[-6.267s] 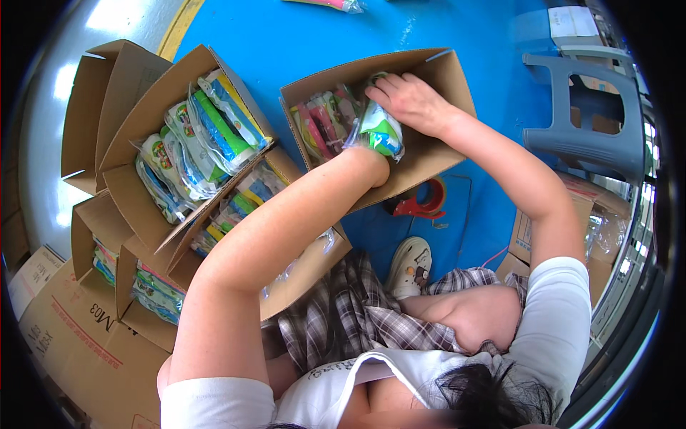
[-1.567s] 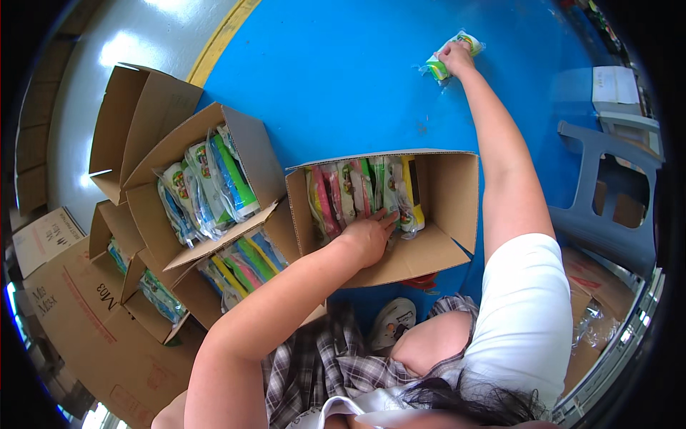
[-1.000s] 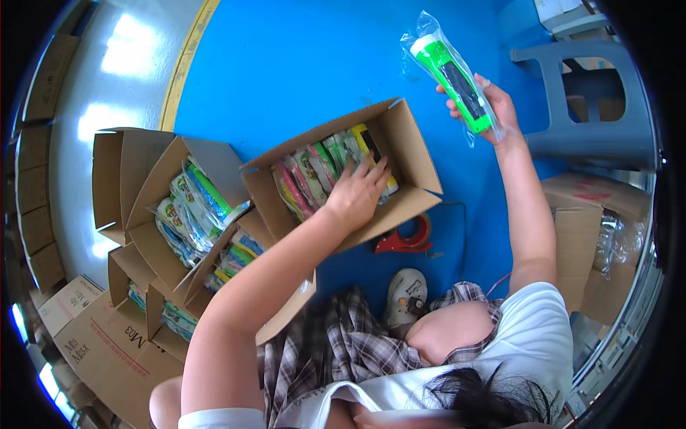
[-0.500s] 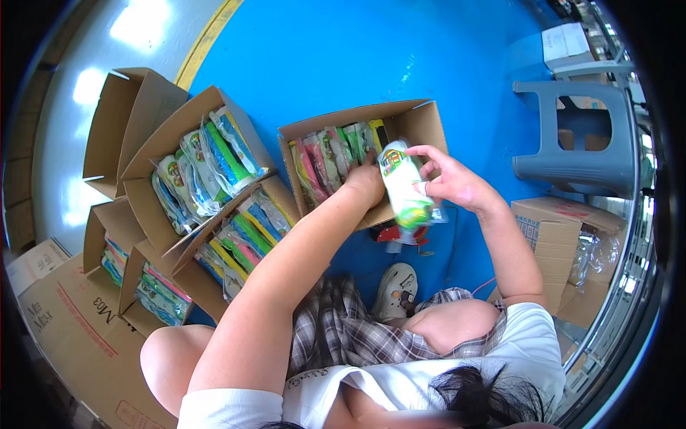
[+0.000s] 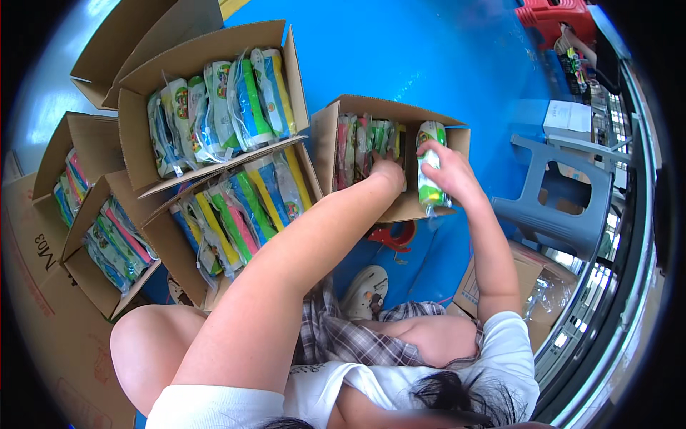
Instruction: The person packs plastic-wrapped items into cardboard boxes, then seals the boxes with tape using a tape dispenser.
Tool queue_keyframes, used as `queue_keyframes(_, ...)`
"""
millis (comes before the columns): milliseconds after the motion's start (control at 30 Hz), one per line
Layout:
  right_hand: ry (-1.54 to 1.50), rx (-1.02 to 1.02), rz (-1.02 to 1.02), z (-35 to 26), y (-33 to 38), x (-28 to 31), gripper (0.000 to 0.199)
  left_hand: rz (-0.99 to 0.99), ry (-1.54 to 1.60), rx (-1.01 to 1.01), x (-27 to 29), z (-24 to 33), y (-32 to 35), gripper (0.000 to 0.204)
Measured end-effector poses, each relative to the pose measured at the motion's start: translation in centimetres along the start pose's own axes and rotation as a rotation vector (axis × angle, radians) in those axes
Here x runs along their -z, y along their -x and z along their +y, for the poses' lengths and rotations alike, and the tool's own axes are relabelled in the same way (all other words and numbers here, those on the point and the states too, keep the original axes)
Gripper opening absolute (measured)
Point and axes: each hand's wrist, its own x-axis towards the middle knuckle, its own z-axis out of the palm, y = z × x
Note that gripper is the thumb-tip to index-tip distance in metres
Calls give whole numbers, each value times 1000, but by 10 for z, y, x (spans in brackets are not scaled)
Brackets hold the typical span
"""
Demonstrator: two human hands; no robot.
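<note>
My right hand [image 5: 451, 174] is closed around a green-and-white plastic packet [image 5: 431, 131]. The packet stands nearly upright at the right end of an open cardboard box [image 5: 407, 109]. Inside that box, a row of bagged packets [image 5: 349, 154] in pink, green and yellow fills the left part. My left hand [image 5: 388, 173] reaches in with its fingers apart against the right end of this row. Its fingertips are partly lost among the packets.
Open cartons of similar packets, including a large box [image 5: 134, 136] and a nearer box [image 5: 168, 232], stand at left. A red tape dispenser [image 5: 393, 237] lies on the blue floor below the working box. At right are a grey stool [image 5: 522, 214] and a carton with clear plastic [image 5: 493, 282].
The view has shifted, so the boxes appear elsewhere. My right hand has brought its packet from a tilt above the box's edge to nearly upright at its right end. My left hand stays inside.
</note>
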Motion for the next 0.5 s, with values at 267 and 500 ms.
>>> queue_keyframes(267, 513, -8, -104, 45, -61, -72, 33, 10, -21, 11, 1, 4, -5, 48)
queue_keyframes(500, 387, -76, -408, -5, -63, -37, 39, -28, 52, 49, -11, -1, -4, 49)
